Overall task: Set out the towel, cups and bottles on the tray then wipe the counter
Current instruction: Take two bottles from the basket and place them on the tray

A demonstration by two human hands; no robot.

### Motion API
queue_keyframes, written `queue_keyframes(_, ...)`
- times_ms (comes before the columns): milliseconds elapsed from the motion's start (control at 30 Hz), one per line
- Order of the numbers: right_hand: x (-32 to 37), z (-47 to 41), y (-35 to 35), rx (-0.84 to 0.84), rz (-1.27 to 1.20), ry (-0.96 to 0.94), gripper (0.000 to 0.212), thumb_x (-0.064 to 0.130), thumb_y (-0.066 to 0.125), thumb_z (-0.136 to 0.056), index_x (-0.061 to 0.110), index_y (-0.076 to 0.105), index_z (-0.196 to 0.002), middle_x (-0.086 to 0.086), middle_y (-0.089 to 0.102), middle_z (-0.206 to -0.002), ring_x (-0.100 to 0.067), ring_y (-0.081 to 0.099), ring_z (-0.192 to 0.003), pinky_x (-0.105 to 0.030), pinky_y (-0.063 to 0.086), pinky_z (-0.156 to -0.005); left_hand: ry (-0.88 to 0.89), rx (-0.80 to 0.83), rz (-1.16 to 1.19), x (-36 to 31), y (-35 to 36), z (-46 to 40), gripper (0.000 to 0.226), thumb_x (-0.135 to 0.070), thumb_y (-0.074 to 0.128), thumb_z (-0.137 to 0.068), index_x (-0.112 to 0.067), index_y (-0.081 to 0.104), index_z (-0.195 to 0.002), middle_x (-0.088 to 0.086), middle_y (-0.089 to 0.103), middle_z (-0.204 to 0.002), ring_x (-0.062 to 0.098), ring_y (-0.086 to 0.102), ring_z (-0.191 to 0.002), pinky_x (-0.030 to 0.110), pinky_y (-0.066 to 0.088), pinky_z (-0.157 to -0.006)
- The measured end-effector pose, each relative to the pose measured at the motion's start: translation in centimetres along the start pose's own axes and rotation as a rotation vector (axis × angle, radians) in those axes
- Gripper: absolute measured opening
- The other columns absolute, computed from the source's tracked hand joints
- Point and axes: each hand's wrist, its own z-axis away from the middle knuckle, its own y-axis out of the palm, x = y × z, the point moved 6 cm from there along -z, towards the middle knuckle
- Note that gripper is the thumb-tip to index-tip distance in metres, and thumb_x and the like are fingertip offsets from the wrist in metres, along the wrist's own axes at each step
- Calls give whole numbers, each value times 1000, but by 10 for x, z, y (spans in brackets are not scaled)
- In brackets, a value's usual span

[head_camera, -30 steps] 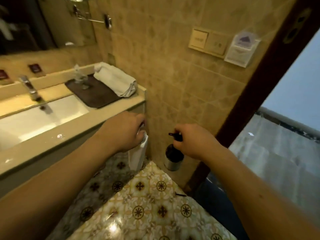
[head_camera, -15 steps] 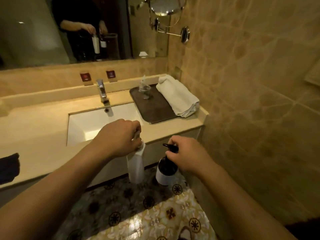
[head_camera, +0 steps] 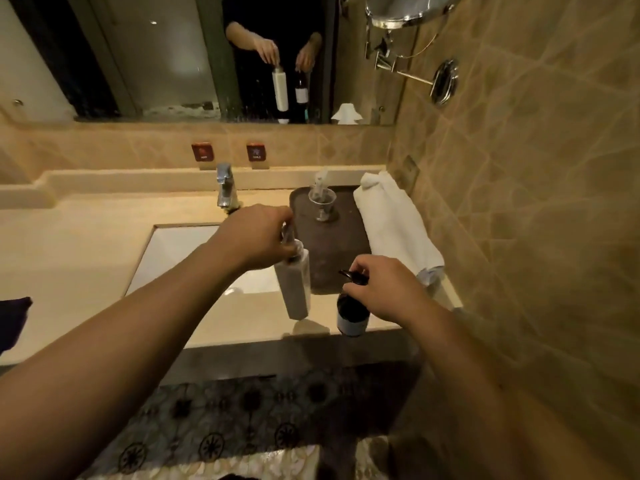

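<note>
My left hand grips the top of a tall white pump bottle, which hangs over the counter's front strip beside the tray. My right hand holds a dark pump bottle with a pale label by its head, above the counter's front edge. The dark brown tray lies at the counter's right end. A clear glass cup with something wrapped inside stands at the tray's back. A rolled white towel lies along the tray's right side against the wall.
A white sink basin with a chrome tap sits left of the tray. A dark cloth lies at the counter's far left edge. Tiled wall rises at the right with a swing-arm mirror. The beige counter stretches left.
Both hands have lifted the two bottles from below the counter's edge to above its front strip, closer to the tray. My view has turned from the doorway side to face the counter and mirror.
</note>
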Motion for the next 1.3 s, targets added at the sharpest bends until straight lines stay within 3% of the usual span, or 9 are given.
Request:
queue_keyframes(67, -12, -26, 0, 0, -10, 26, 16, 34, 74, -87, 34, 59, -93, 8, 62, -88, -10, 61, -78, -23, 50, -65, -3, 9, -9, -4, 4, -31, 31, -43, 73, -85, -24, 62, -106, 0, 68, -99, 19, 62, -86, 32, 53, -68)
queue_keyframes(200, -26, -77, 2, -7, -38, 54, 15, 34, 73, -89, 35, 59, -95, 8, 62, -92, -13, 63, -82, -27, 57, -72, 69, -18, 0, -8, 13, -95, 28, -38, 76, -84, -25, 61, -104, -2, 64, -95, 18, 59, -84, 29, 47, -65)
queue_keyframes(333, -33, -120, 9, -9, -42, 99, 13, 35, 71, -90, 33, 60, -98, 7, 66, -97, -14, 64, -86, -29, 56, -80, 141, -25, 43, -2, 34, -158, 29, -35, 76, -84, -23, 65, -108, -2, 66, -96, 17, 61, -85, 31, 54, -71)
queue_keyframes(433, -35, -154, 16, 24, -29, 152, 13, 36, 70, -91, 35, 58, -96, 8, 64, -93, -11, 61, -80, -25, 51, -74, 192, 21, 25, 8, 51, -204, 33, -37, 74, -84, -23, 65, -112, 1, 69, -102, 19, 64, -90, 39, 59, -78)
queue_keyframes(633, -36, -210, 34, 35, 38, 185, 15, 39, 68, -90, 32, 59, -99, 14, 58, -80, -4, 55, -69, -18, 38, -55, 255, 87, 38, 27, 80, -274, 29, -44, 69, -83, -26, 64, -106, -2, 70, -96, 20, 64, -86, 42, 59, -73)
queue_keyframes(767, -36, -230, 47, 56, 38, 222, 17, 38, 68, -91, 31, 60, -104, 13, 60, -85, -9, 58, -74, -25, 51, -66, 284, 65, 71, 34, 88, -299, 28, -43, 70, -82, -24, 62, -100, 1, 68, -91, 22, 63, -80, 42, 59, -69)
queue_keyframes(900, -34, -240, 53, 72, 39, 234, 20, 36, 68, -92, 28, 60, -109, 7, 67, -99, -9, 57, -78, -26, 51, -72, 309, 23, 74, 38, 91, -310, 26, -42, 71, -82, -23, 63, -97, 1, 66, -90, 21, 61, -79, 41, 58, -68)
queue_keyframes(1067, -28, -241, 54, 83, 38, 253, 27, 35, 67, -94, 24, 60, -118, 2, 69, -111, -19, 65, -95, -35, 55, -85, 337, -17, 69, 40, 93, -311, 26, -41, 71, -81, -23, 63, -97, 0, 65, -88, 19, 59, -77, 36, 56, -63)
queue_keyframes(1300, -28, -236, 53, 80, 33, 275, 27, 31, 66, -95, 24, 58, -119, 0, 67, -110, -20, 66, -97, -33, 54, -85, 320, -29, 104, 39, 102, -308, 29, -40, 68, -83, -22, 61, -106, 2, 68, -92, 21, 62, -78, 38, 57, -64)
